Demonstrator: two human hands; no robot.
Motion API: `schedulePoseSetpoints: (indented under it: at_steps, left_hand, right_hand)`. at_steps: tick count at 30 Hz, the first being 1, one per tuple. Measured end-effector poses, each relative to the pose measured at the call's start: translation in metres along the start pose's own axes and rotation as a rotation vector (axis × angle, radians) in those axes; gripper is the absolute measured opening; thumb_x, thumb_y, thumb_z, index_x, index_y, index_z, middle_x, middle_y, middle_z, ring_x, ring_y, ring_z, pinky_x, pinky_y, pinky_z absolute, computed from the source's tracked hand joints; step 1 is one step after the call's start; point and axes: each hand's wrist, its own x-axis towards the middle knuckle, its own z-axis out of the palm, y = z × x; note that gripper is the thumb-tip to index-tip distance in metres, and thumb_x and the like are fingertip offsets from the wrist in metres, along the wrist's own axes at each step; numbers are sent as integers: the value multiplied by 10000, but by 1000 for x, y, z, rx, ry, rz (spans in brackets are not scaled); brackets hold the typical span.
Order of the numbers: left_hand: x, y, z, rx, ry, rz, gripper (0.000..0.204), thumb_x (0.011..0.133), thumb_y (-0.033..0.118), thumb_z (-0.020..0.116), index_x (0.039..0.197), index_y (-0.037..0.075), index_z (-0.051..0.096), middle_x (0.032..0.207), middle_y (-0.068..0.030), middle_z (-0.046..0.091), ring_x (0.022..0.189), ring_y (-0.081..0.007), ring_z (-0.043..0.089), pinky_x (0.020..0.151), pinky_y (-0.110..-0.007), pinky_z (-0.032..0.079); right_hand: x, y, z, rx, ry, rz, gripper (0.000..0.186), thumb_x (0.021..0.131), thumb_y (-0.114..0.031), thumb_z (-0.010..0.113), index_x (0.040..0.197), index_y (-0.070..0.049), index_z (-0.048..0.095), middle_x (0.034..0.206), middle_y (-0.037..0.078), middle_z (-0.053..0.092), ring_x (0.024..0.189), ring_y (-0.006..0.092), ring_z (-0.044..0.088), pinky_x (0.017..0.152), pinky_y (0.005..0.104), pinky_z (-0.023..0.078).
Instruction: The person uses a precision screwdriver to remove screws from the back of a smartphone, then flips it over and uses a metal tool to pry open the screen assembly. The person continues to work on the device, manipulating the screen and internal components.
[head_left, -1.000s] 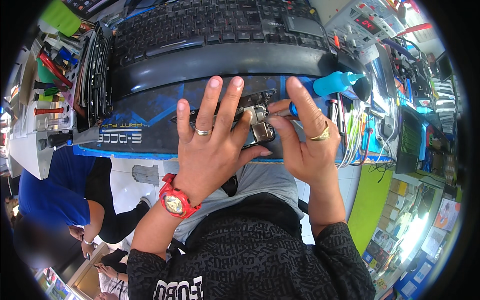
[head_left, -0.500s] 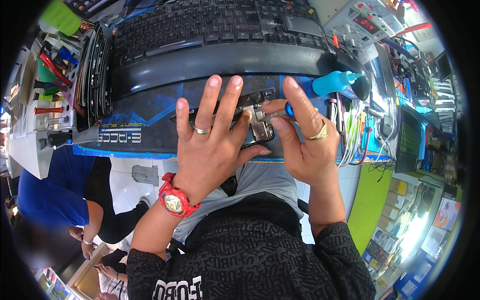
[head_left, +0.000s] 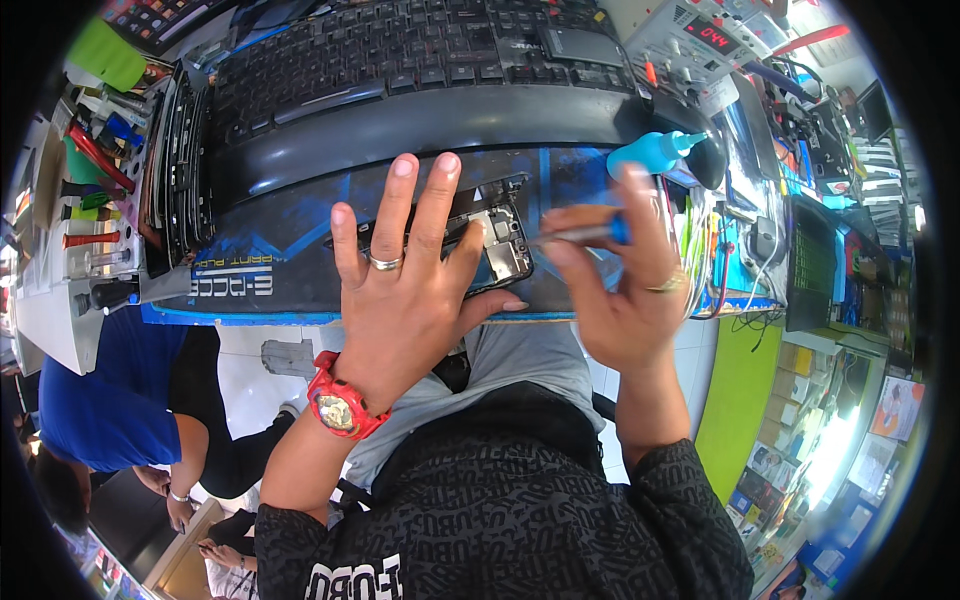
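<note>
Found smartphone [head_left: 507,262] already opened, not yet closed up, under splayed fingers of left hand [head_left: 400,287], with precision screwdriver [head_left: 586,234] pinched between thumb and fingers of right hand [head_left: 628,298]; cannot tell work remaining.

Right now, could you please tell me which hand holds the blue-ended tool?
The right hand holds the tool, while the left hand touches the opened phone.

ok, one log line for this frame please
left hand: fingers spread, on opened phone | right hand: gripping slim blue-ended tool, tip near phone's right edge, contact unclear | surface: dark mat
</note>
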Motion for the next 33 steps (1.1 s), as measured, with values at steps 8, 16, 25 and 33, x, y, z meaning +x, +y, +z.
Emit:
schedulePoseSetpoints:
  at_steps: [8,16,25,33]
  left_hand:
    - [2,-1,-6,52,-40,40,634,842,735,605,1111,192,791,1619,-180,353,1540,-361,202,1226,-573,-64]
    - [4,3,-5,48,-37,36,619,833,736,617,1116,214,791,1616,-187,357,1535,-366,217,1225,-582,-43]
    - [0,-1,-1,48,-36,44,611,843,738,607,1096,214,793,1628,-151,350,1537,-362,209,1205,-632,-21]
    - [1,0,-2,52,-57,33,591,843,722,629,1093,212,794,1622,-146,360,1537,-364,213,1215,-617,-26]
  right_hand:
    - [-25,8,-87,-174,313,289,549,984,35,626,1491,16,416,833,35,603,725,66,552,658,193,441]
    - [-32,37,-96,-744,-5,335,497,927,-44,702,1388,56,545,757,117,641,615,278,609,620,393,491]
    - [-32,48,-86,-853,-57,434,519,948,-107,687,1431,-8,527,729,92,631,647,285,640,636,412,497]
    - [-31,51,-85,-888,-61,407,335,945,-116,688,1253,4,636,785,134,663,715,323,666,669,435,510]
